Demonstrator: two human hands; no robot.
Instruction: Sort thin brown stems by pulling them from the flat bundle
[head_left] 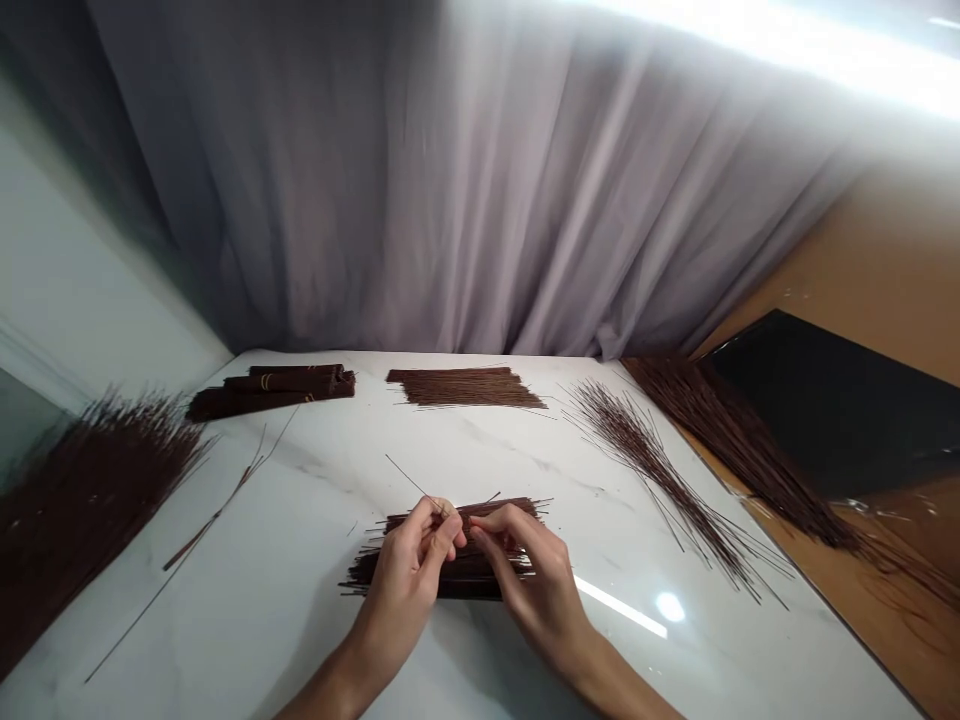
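Note:
My left hand [416, 555] is closed in a pinch, with a thin brown stick [407, 476] running up and left out of its fingertips. Close beside it, my right hand [536, 565] has thumb and forefinger pressed together. Whatever lies in that pinch is too small to make out. Below both hands, a pile of dark brown sticks [469, 580] lies crosswise on the white marbled table, its middle partly covered by my fingers.
Farther back lie a flat row of brown sticks [465, 387] and several tied bundles [281, 385]. A few loose sticks [217, 515] lie left, near a large heap [90, 500]. A fanned bunch [667, 480] lies right, near a long bundle [742, 450] and a black panel [832, 410].

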